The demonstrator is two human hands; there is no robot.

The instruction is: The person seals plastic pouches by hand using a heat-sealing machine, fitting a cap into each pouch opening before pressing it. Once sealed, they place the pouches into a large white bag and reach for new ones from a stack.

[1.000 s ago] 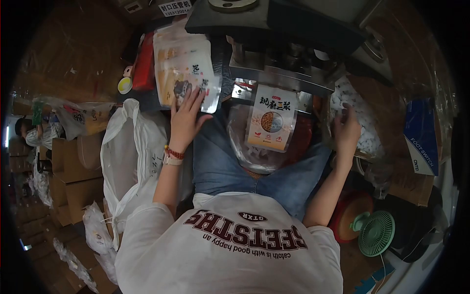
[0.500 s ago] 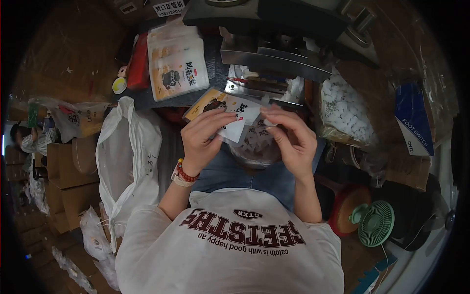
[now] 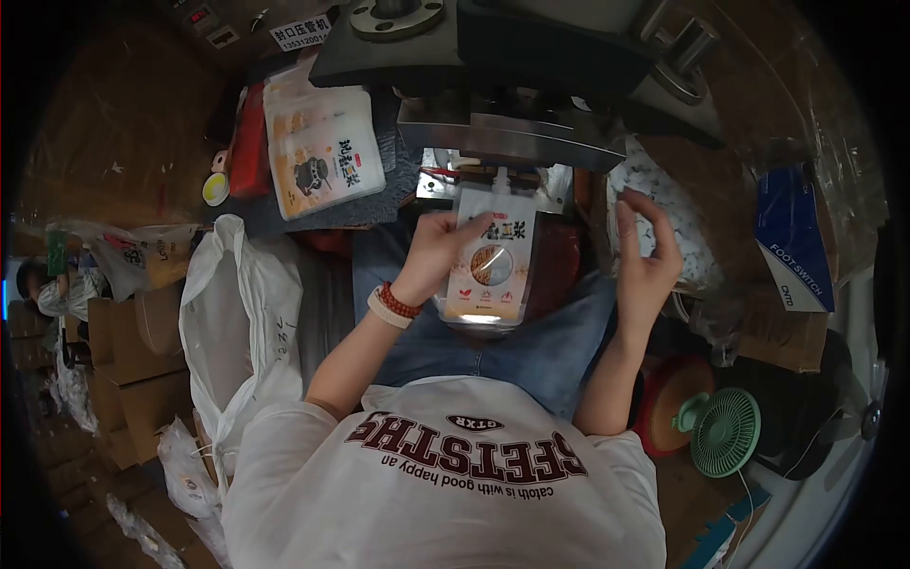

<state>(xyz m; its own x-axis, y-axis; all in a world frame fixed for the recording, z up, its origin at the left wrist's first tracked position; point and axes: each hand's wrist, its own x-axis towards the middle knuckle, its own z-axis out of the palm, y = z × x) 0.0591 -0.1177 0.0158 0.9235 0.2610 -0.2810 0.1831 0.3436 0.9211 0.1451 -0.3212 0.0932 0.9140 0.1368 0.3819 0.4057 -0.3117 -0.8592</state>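
Observation:
My left hand [image 3: 444,248] grips a flat, printed spout pouch [image 3: 493,284] by its left edge, thumb across the front. The pouch has a round clear window and stands with its pale spout [image 3: 500,180] pointing at the metal jaw [image 3: 512,133] of the machine. Off to the right, my right hand [image 3: 652,251] has thumb and forefinger curled tip to tip before a box of small white pieces [image 3: 697,242]. Whether anything sits between those fingertips is too small to tell. A dark red, rounded thing [image 3: 557,270] shows partly behind the pouch.
A stack of similar pouches [image 3: 327,156] lies on the dark bench at the left, beside a red box [image 3: 249,142]. A white woven sack [image 3: 237,332] stands at my left. On the right are a blue foot-switch box [image 3: 794,237] and a green fan [image 3: 725,431].
My left hand has turned the pouch upright and brought it under the machine's jaw. My right hand has left the pouch and moved right, to the box of white pieces.

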